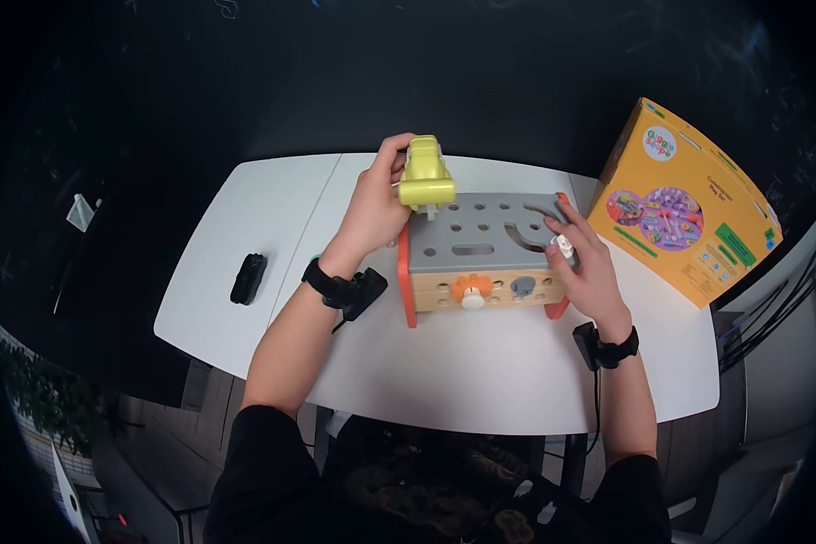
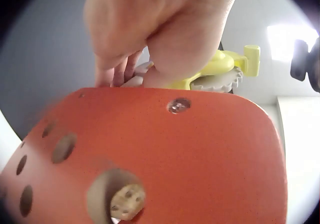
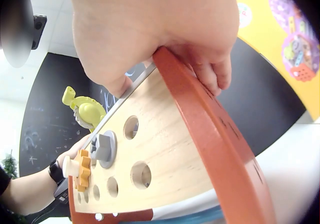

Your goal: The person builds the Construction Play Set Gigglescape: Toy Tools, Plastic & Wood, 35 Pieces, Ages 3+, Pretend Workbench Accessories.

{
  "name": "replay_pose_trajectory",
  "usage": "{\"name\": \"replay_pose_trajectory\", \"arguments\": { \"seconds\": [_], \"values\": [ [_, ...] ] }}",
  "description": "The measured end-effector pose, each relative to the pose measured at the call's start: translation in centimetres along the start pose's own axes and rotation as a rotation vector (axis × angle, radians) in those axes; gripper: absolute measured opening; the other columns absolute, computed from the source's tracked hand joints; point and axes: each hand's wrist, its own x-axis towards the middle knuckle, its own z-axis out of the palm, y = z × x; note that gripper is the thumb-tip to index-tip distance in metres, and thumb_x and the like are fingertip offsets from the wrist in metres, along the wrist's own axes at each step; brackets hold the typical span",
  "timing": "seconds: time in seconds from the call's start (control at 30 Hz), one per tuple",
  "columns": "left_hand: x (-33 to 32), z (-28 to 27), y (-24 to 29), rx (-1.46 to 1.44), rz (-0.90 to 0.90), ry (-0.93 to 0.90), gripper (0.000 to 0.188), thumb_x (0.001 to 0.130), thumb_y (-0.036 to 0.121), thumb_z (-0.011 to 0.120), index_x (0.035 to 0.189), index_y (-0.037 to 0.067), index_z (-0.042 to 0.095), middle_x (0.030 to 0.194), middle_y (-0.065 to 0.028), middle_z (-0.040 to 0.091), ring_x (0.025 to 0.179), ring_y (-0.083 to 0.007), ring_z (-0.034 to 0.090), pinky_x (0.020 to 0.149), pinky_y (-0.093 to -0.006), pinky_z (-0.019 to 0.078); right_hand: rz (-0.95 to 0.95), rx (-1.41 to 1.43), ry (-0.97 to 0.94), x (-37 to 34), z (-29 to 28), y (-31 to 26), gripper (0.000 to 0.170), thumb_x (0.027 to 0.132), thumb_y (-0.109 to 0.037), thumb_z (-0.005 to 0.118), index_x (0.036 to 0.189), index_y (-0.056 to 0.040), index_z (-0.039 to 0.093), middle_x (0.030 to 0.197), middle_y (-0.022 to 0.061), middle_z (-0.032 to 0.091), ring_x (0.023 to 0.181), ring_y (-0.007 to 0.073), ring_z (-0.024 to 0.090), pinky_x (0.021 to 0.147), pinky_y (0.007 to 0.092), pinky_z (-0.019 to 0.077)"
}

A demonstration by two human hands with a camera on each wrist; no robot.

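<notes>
My left hand (image 1: 378,205) grips a yellow-green toy circular saw (image 1: 426,172) over the left end of a toy workbench (image 1: 440,257). The saw's grey toothed blade (image 2: 217,81) shows beneath its body in the left wrist view. The bench has a grey slotted top, a pale wooden front and red side panels (image 2: 215,144). At its other end, my right hand (image 1: 589,272) holds the top corner, with fingers over the red side panel (image 3: 200,124). A small white piece (image 1: 563,246) shows between that thumb and the fingers.
An orange gear (image 1: 471,287) with a white knob and a grey hex bolt (image 3: 103,149) sit on the bench front. A yellow box (image 1: 689,204) stands at the right. On the white table (image 1: 218,245), a black object (image 1: 248,278) lies at the left.
</notes>
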Motion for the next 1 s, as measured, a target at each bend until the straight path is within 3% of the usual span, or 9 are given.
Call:
{"name": "replay_pose_trajectory", "arguments": {
  "seconds": [0.37, 0.53, 0.67, 0.73, 0.87, 0.93, 0.97, 1.0],
  "values": [
    [-0.4, 0.3, -0.6, 0.077, 0.027, 0.005, 0.052, 0.087, -0.004, 0.066, 0.133, 0.01, 0.046, 0.121, -0.0129, 0.07, 0.114, -0.0289, 0.069, 0.097, -0.0392, 0.0544, 0.023, 0.027, 0.019, -0.1, 0.3, 0.1, 0.039, 0.096, -0.024, 0.062, 0.127, -0.0006, 0.068, 0.15, 0.0229, 0.053, 0.122, 0.0396, 0.064, 0.099, 0.0393, 0.0524],
    [-0.4, 0.0, 0.0, 0.141, -0.014, -0.032, 0.058, 0.088, -0.004, 0.065, 0.14, 0.013, 0.044, 0.126, -0.0145, 0.068, 0.117, -0.0327, 0.067, 0.1, -0.0407, 0.0529, 0.074, 0.062, 0.0, -0.1, 0.1, -0.3, 0.039, 0.096, -0.024, 0.061, 0.126, -0.0024, 0.068, 0.15, 0.0212, 0.053, 0.123, 0.0387, 0.064, 0.1, 0.0387, 0.052],
    [-0.2, -0.8, 0.4, 0.139, -0.053, -0.1, 0.064, 0.089, -0.003, 0.066, 0.146, 0.015, 0.043, 0.127, -0.014, 0.068, 0.122, -0.0303, 0.066, 0.102, -0.0396, 0.0517, 0.082, 0.0, 0.006, -0.1, 0.0, -0.3, 0.037, 0.095, -0.025, 0.061, 0.126, -0.0067, 0.069, 0.151, 0.0177, 0.054, 0.123, 0.0371, 0.064, 0.099, 0.0385, 0.052],
    [-0.5, -1.5, -0.2, -0.043, -0.06, -0.117, 0.059, 0.091, -0.003, 0.064, 0.145, 0.012, 0.046, 0.121, -0.0143, 0.072, 0.128, -0.0303, 0.062, 0.109, -0.0388, 0.0479, 0.092, 0.002, 0.007, 0.0, 0.0, -0.2, 0.036, 0.095, -0.025, 0.061, 0.126, -0.008, 0.07, 0.15, 0.0166, 0.054, 0.124, 0.0367, 0.063, 0.1, 0.0384, 0.0517],
    [-0.3, -3.1, -6.9, -0.381, -0.082, -0.221, 0.04, 0.095, 0.003, 0.061, 0.135, 0.009, 0.06, 0.121, -0.0126, 0.071, 0.124, -0.0258, 0.064, 0.108, -0.0385, 0.0474, 0.113, -0.043, -0.022, 0.4, -1.2, 0.0, 0.034, 0.094, -0.023, 0.061, 0.125, -0.0111, 0.072, 0.149, 0.0155, 0.054, 0.124, 0.0363, 0.062, 0.1, 0.038, 0.051],
    [-0.6, -3.2, -8.9, -0.163, -0.193, -0.235, 0.025, 0.095, 0.012, 0.061, 0.117, 0.004, 0.071, 0.117, -0.0147, 0.071, 0.112, -0.0275, 0.068, 0.1, -0.0381, 0.0515, 0.102, -0.061, -0.033, 0.4, -1.4, 0.3, 0.034, 0.094, -0.021, 0.06, 0.125, -0.012, 0.072, 0.146, 0.0161, 0.054, 0.121, 0.0366, 0.062, 0.099, 0.0377, 0.051],
    [-0.8, -3.0, -9.6, -0.163, -0.196, -0.23, 0.025, 0.095, 0.012, 0.061, 0.117, 0.004, 0.071, 0.117, -0.0147, 0.071, 0.112, -0.0275, 0.068, 0.1, -0.0381, 0.0515, 0.107, -0.135, -0.025, 0.3, -1.6, 0.6, 0.034, 0.094, -0.02, 0.06, 0.125, -0.0126, 0.072, 0.142, 0.0162, 0.054, 0.116, 0.0359, 0.063, 0.097, 0.0379, 0.0514],
    [-0.9, -2.5, -10.2, 0.166, -0.209, -0.26, 0.025, 0.094, 0.016, 0.063, 0.112, 0.002, 0.073, 0.115, -0.0161, 0.07, 0.109, -0.0292, 0.068, 0.097, -0.0387, 0.0528, 0.112, -0.211, -0.016, 0.4, -1.7, 0.8, 0.034, 0.094, -0.019, 0.06, 0.125, -0.0132, 0.072, 0.139, 0.0164, 0.053, 0.111, 0.0353, 0.064, 0.096, 0.038, 0.0519]
  ]
}}
